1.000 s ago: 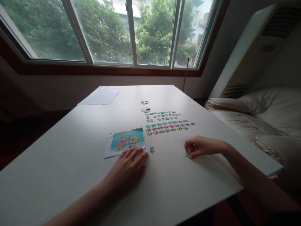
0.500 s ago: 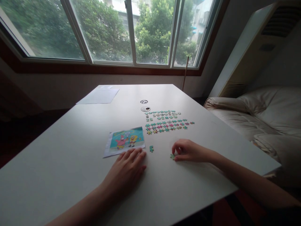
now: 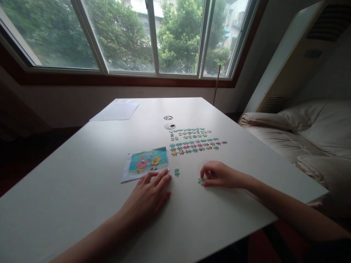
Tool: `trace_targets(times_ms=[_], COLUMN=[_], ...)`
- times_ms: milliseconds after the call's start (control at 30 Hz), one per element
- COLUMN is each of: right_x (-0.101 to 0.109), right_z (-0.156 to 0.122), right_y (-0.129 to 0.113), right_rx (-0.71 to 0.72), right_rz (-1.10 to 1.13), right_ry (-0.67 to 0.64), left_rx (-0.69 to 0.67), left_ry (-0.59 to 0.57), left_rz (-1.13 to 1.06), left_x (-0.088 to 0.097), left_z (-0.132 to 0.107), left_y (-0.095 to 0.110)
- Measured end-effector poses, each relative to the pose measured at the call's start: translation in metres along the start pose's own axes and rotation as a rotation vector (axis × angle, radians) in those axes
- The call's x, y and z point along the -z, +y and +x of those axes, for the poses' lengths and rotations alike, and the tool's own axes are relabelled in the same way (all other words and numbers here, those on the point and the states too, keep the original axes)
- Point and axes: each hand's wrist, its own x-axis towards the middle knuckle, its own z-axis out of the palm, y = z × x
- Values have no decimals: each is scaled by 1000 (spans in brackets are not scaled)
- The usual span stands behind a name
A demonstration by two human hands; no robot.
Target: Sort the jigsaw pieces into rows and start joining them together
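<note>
Green jigsaw piece (image 3: 200, 181), where?
– In right hand (image 3: 203, 180), thumb and forefinger pinching it; free end points left, long axis too small to read
– Left hand (image 3: 150, 189)?
– Farther off, loosely spread over SpongeBob picture sheet's (image 3: 145, 163) near edge, gripping nothing
– Joined pieces (image 3: 176, 171)?
– Left of right hand, long axis near-to-far; piece rows (image 3: 197, 141) beyond
</note>
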Motion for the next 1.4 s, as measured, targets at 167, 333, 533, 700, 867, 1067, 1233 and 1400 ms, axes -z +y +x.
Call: trace_targets(times_ms=[167, 333, 533, 700, 867, 1067, 1233, 1400], right_x=[-1, -1, -1, 0, 2, 4, 6, 12], right_z=[0, 0, 0, -1, -1, -2, -3, -5], right_y=[0, 0, -1, -1, 0, 2, 1, -1], right_rx=[2, -3, 4, 9, 16, 40, 48, 77], right_rz=[-6, 5, 10, -4, -11, -21, -18, 11], right_ry=[7, 13, 12, 9, -14, -49, -81, -118], left_rx=[-18, -39, -32, -43, -49, -56, -56, -56], left_ry=[17, 27, 26, 29, 35, 45, 51, 55], left_rz=[-1, 23, 26, 50, 72, 69, 62, 51], left_x=[-3, -4, -6, -9, -7, -5, -5, -5], left_z=[0, -1, -1, -2, -1, -1, -1, -1], left_y=[-1, -1, -2, -4, -3, -2, -2, -3])
